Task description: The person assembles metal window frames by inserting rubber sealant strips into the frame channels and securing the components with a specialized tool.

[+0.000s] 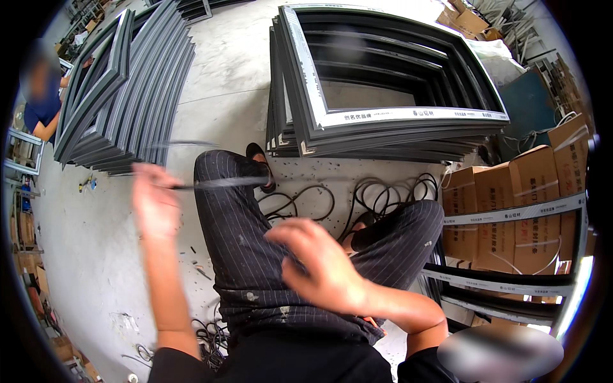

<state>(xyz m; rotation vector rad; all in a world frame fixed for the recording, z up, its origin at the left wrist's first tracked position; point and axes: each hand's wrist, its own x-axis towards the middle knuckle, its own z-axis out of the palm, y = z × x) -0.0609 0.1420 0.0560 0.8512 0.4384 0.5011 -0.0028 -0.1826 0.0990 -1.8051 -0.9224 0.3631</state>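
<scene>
My left hand (pixel 155 201) is raised beside my left knee, its fingers closed on one end of a thin dark strip (pixel 233 182). The strip runs rightward over my knee, smeared by motion; its far end fades out and its exact kind does not show. My right hand (pixel 319 265) hovers over my lap, thumb and fingers apart with nothing visible in them, also somewhat blurred. Past my feet stands a pile of dark rectangular frames (pixel 408 119) whose top one carries white printed film. Another leaning stack of dark frames (pixel 143 96) is at the far left.
Black cables (pixel 383 185) coil on the floor by my feet, among small dark scraps. Brown cardboard boxes (pixel 533 185) stand at the right, behind a film-covered frame (pixel 511 214). More cable (pixel 211 338) lies at my lower left. Another person (pixel 41 96) is beside the left stack.
</scene>
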